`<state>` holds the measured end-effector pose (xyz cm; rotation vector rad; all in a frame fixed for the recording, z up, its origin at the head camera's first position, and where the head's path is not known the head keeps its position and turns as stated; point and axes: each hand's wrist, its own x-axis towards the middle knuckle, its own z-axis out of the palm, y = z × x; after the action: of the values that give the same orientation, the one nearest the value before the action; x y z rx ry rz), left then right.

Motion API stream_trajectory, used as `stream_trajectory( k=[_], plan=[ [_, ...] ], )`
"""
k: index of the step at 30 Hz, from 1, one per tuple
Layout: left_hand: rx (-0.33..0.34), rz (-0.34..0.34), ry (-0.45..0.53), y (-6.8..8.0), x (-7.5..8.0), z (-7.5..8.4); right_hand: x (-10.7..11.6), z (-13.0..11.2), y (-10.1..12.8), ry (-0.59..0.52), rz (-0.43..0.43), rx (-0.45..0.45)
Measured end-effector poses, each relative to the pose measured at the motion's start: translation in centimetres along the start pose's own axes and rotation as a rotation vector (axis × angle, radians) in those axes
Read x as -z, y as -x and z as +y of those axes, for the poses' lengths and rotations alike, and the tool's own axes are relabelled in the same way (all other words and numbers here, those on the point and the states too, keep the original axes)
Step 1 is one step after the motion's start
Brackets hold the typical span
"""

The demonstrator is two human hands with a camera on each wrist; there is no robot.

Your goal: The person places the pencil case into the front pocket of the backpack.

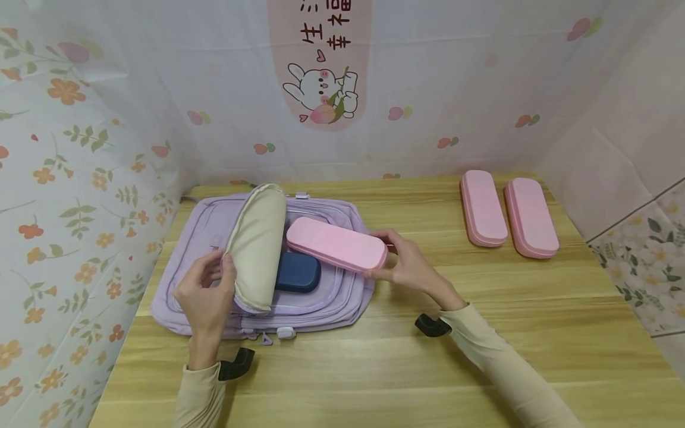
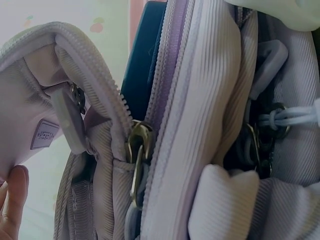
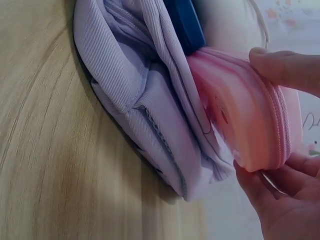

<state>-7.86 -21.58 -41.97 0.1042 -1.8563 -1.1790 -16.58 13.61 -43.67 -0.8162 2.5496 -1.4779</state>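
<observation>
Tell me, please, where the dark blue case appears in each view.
Head: dark blue case, slightly left of and below centre.
Left wrist: top, left of centre, partly visible.
Right wrist: top, slightly right of centre, above the held pink case.
Shared landmark: the lavender bag.

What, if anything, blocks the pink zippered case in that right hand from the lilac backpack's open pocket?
A dark blue case partly fills the open pocket, beside the pink zippered case. Nothing else visible blocks it; the left hand holds the cream-lined flap aside.

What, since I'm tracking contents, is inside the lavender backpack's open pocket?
A navy case, partly visible; anything beneath the raised flap or pink zippered case cannot be seen.
</observation>
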Motion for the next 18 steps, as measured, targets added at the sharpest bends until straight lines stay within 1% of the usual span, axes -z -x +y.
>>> stream_trajectory(
  k=[5, 8, 14, 18],
  plan=[
    [0.000, 0.000, 0.001, -0.1, -0.1, 0.8, 0.0, 0.0, -0.4, 0.015, 0.035, -0.005],
    [0.000, 0.000, 0.003, 0.0, -0.1, 0.8, -0.1, 0.0, -0.7, 0.035, 0.061, 0.014],
    [0.002, -0.004, 0.008, 0.0, -0.1, -0.1, 0.2, 0.0, -1.4, 0.059, 0.092, 0.034],
    [-0.003, -0.009, 0.010, 0.1, 0.0, -0.5, 0.2, 0.0, -2.1, 0.072, 0.083, 0.033]
  ],
)
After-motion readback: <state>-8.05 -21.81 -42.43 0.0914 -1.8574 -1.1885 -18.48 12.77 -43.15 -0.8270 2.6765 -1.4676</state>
